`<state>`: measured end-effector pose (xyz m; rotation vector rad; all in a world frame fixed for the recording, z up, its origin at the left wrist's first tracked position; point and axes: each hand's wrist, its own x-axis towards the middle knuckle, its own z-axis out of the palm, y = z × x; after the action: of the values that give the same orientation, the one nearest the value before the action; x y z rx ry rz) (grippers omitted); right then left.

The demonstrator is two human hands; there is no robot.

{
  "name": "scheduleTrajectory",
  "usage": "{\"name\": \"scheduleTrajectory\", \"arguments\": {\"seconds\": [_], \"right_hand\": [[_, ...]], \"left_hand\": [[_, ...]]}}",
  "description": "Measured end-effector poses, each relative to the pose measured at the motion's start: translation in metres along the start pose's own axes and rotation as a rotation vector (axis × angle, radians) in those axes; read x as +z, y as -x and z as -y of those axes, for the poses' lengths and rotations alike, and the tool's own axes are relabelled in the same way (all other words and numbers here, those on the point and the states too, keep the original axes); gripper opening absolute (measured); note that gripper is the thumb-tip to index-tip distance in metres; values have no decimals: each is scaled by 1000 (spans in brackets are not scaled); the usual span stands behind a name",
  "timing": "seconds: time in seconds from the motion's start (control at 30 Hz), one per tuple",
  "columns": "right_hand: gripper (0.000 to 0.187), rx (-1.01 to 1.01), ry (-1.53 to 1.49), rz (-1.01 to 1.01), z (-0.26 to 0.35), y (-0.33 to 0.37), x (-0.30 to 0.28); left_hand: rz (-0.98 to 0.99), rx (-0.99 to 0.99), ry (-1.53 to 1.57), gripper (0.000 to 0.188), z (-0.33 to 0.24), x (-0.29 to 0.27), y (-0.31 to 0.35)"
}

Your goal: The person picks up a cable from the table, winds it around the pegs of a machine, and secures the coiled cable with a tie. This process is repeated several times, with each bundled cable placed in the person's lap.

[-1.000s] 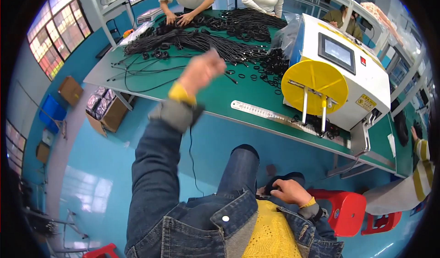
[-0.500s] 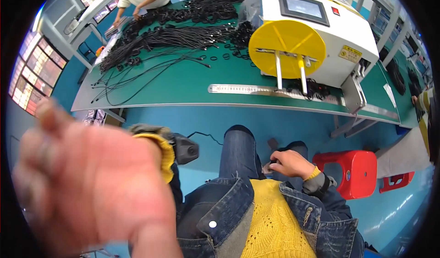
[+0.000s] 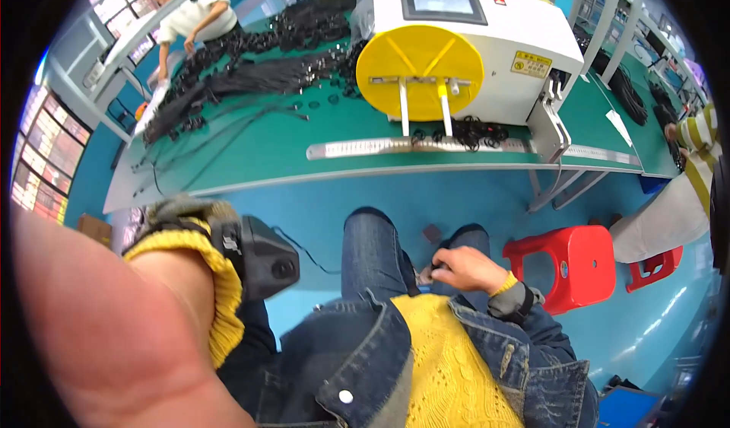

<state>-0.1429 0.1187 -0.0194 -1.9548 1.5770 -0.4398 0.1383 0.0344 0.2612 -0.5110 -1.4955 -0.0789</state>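
A: Well, start big: what fills the view?

B: The green table [image 3: 266, 150] runs left to right across the top, well apart from both hands. On it stands a white machine [image 3: 487, 40] with a yellow disc [image 3: 420, 63] facing the person, and a long metal ruler [image 3: 395, 148] lies along the near edge, its long axis parallel to that edge.

A: And the cables?

B: Black cable bundles [image 3: 251, 78] are heaped on the far left of the table, with a smaller coil [image 3: 468, 133] under the disc. No bin holds them; they lie loose.

A: The hands?

B: The left hand [image 3: 91, 329] is raised right against the camera, blurred, so I cannot tell its grip. A black wrist device [image 3: 262, 257] sits at its yellow cuff. The right hand [image 3: 465, 268] rests low on the knee, fingers curled narrow on something small and dark that I cannot make out; it is the nearer one to the red stool [image 3: 570, 264].
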Motion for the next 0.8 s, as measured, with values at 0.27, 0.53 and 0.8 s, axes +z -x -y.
{"name": "scheduleTrajectory", "arguments": {"seconds": [0.27,0.53,0.8], "right_hand": [[28,-79,16,-25,-21,13,18],[24,76,113,75,19,32,18],[27,86,63,89,5,14,11]], "left_hand": [[-73,-61,69,32,10,5,1],[-116,-13,194,30,-3,6,3],[-59,-22,143,29,19,3,-7]]}}
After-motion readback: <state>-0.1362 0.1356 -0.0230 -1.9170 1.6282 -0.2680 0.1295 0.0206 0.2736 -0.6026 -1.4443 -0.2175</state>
